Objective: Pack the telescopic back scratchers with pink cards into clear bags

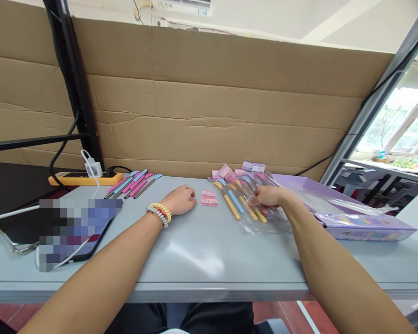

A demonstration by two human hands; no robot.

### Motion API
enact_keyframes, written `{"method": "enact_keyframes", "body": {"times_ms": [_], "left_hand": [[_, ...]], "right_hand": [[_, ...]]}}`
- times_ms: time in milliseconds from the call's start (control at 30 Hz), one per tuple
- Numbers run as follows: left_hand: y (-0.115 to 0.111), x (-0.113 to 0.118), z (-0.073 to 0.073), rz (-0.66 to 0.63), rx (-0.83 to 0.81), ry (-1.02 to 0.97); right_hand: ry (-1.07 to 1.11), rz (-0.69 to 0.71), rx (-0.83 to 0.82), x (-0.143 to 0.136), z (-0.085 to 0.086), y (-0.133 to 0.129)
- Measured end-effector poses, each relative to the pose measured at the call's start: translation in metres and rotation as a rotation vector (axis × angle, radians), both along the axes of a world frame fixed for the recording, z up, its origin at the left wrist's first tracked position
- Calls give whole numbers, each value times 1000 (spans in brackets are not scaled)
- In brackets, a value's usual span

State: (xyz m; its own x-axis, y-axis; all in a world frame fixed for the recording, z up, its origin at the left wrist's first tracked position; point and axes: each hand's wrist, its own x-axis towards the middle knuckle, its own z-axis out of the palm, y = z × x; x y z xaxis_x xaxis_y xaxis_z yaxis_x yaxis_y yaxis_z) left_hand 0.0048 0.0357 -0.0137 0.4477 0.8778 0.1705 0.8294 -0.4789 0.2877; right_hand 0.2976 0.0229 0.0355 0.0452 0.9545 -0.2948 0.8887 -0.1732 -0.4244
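My left hand [179,200] rests palm down on the grey table, its fingers curled and nothing visible in them. Just right of it lie small pink printed cards [209,199]. My right hand [265,197] is closed at the edge of a pile of bagged back scratchers [237,197], gripping one of the clear bags. These have yellow or blue handles and pink header cards [225,170]; my fingers partly hide the one held. Toward the back left, several loose back scratchers [136,183] with pink and blue handles and metal rods lie side by side.
An open purple box [367,227] with clear plastic over it stands at the right. On the left are a phone [94,236] with a white cable and an orange power strip [85,179] with a charger. A cardboard wall [209,106] closes off the back.
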Motion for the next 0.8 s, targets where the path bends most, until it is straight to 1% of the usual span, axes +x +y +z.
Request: {"method": "enact_keyframes", "body": {"times_ms": [100,200,300,367,433,533,600,700,800], "left_hand": [[1,0,-1,0,4,29],[2,0,-2,7,12,57],[3,0,-1,-4,23,78],[3,0,-1,-7,28,86],[3,0,-1,-5,31,87],[3,-1,-1,-1,34,83],[3,-1,-2,1,34,78],[4,-1,-3,0,30,72],[5,0,-3,-7,31,72]], "right_hand": [[-238,46,-16,-1,4,1],[-390,16,10,-1,8,2],[-440,-70,132,-3,9,4],[-461,-76,249,-6,5,5],[-479,15,403,-11,-1,7],[-494,240,677,-21,-14,10],[-466,353,815,-28,-21,12],[-370,481,910,-38,-28,13],[-274,559,910,-44,-31,11]]}}
